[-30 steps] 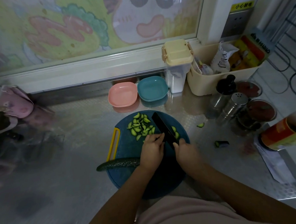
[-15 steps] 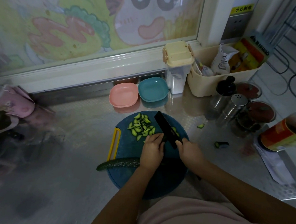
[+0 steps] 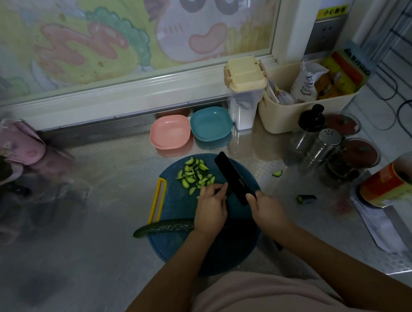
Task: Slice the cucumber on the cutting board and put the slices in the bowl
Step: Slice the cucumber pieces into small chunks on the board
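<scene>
I note the steel tabletop (image 3: 103,234) lies open left of the round cutting board (image 3: 176,206); jars (image 3: 352,156) crowd the side right of the board. Two bowls (image 3: 170,134) sit just beyond the board's far edge. The cucumber (image 3: 163,228) overhangs its left edge. My right hand (image 3: 266,208) grips the black knife (image 3: 233,178). My left hand (image 3: 210,211) is curled beside the blade; I cannot tell what it holds. Slices (image 3: 195,174) are heaped near the far rim.

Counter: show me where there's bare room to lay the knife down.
Widest bare stretch: the steel counter left of the cutting board, bordered by the pink cup at far left. A narrow strip lies between the board and the pink bowl. Right of the board is crowded: shakers, jars, a can and stray cucumber pieces.
</scene>
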